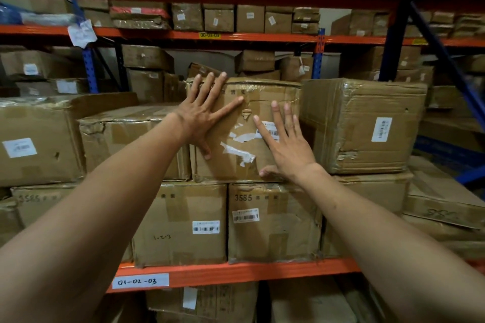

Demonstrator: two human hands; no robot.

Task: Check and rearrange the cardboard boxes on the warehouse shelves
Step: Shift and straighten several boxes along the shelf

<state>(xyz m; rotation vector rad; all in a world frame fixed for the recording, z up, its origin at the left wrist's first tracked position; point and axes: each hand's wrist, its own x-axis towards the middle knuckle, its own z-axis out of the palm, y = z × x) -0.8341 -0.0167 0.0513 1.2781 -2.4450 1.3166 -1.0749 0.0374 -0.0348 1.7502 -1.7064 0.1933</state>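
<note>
A taped, worn cardboard box (236, 144) sits in the upper row of the shelf, centred in the head view, resting on two boxes below it. My left hand (202, 115) lies flat on its front face near the upper left corner, fingers spread. My right hand (286, 144) lies flat on the same face at the lower right, fingers spread, partly covering a barcode label. Neither hand grips anything. A lower box marked 3585 (273, 223) and its neighbour (181, 223) carry the centre box.
Boxes flank the centre one: a lower one at left (131, 139) and a tilted one at right (367, 126). The orange shelf beam (236, 271) carries a label reading 01-02-03. More boxes fill the racks behind and above. A blue diagonal brace (446, 60) crosses at right.
</note>
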